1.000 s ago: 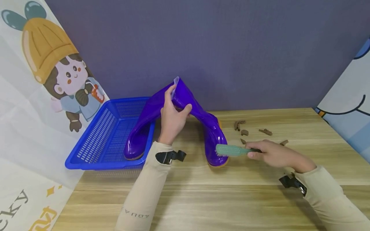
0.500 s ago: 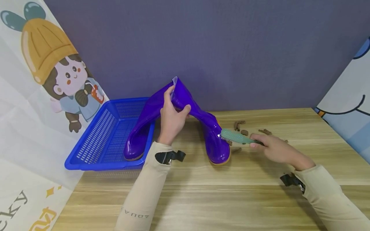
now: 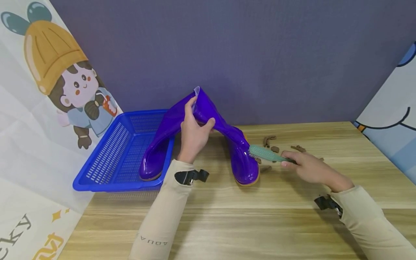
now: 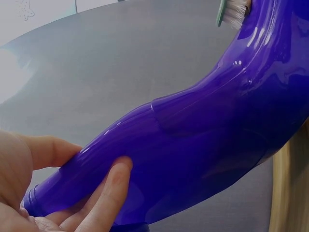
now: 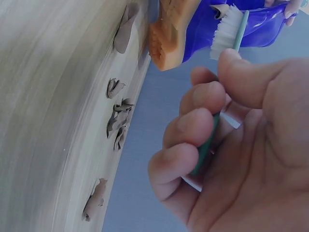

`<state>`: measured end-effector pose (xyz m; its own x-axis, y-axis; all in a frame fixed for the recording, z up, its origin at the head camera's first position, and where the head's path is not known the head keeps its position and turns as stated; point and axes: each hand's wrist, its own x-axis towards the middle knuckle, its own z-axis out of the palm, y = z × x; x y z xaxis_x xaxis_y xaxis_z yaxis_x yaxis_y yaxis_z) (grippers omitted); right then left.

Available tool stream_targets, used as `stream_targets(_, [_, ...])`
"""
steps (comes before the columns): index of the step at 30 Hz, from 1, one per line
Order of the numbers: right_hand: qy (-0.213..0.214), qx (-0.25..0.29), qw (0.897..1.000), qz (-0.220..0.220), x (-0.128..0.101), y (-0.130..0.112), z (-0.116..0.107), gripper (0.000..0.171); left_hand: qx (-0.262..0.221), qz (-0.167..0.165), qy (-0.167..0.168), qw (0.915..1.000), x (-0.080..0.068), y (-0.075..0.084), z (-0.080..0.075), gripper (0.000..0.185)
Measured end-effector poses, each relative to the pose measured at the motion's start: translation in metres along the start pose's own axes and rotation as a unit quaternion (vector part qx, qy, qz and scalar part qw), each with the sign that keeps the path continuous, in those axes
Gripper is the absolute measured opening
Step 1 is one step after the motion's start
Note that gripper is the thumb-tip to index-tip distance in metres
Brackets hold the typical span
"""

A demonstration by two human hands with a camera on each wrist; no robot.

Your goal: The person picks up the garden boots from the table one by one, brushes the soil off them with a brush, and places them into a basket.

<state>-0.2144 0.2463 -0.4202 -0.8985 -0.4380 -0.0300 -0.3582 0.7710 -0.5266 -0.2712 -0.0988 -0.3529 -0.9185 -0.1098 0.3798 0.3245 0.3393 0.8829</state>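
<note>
A glossy purple rubber boot [image 3: 238, 155] stands on the wooden table [image 3: 227, 216] with its orange sole down. My left hand [image 3: 194, 130] grips the top of its shaft [image 4: 159, 159]. My right hand [image 3: 308, 168] holds a green brush [image 3: 265, 154] by the handle. The brush's white bristles [image 5: 223, 33] press on the boot's right side near the heel. A second purple boot [image 3: 158, 148] leans in the blue basket [image 3: 107, 162].
Brown clay-like scraps [image 3: 276, 144] lie scattered on the table right of the boot, also seen as scraps [image 5: 118, 118] in the right wrist view. A purple wall stands behind, with printed curtains at the left and right edges.
The brush moved from the boot's toe up and back to its right side near the heel. The left hand kept its grip on the shaft.
</note>
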Motion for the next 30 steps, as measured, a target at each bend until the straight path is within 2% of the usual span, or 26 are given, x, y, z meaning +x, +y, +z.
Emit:
stream_targets(11, [0.025,0.028,0.999,-0.023,0.000,-0.002,-0.006,0.012,0.005,0.003,0.005,1.0000,0.001,-0.002,0.000,0.082])
stream_targets(17, [-0.023,0.071,0.994,-0.080,-0.001,-0.003,-0.003,0.014,0.006,0.003,0.003,1.0000,0.001,-0.002,0.000,0.081])
stream_targets(20, [-0.031,0.077,0.993,-0.085,0.000,0.000,0.000,0.015,0.006,0.001,0.004,1.0000,0.002,-0.002,0.001,0.081])
stream_targets(25, [0.002,0.011,0.999,-0.030,-0.001,0.006,-0.003,0.013,0.011,-0.003,0.007,0.9999,0.002,-0.002,0.000,0.082])
stream_targets(28, [0.018,-0.039,0.999,0.019,-0.002,0.009,-0.008,0.014,0.015,-0.005,0.010,0.9998,0.003,-0.002,0.000,0.082])
stream_targets(30, [0.022,-0.060,0.997,0.045,-0.003,0.011,-0.011,0.023,0.018,-0.007,0.011,0.9998,0.003,-0.003,0.000,0.082])
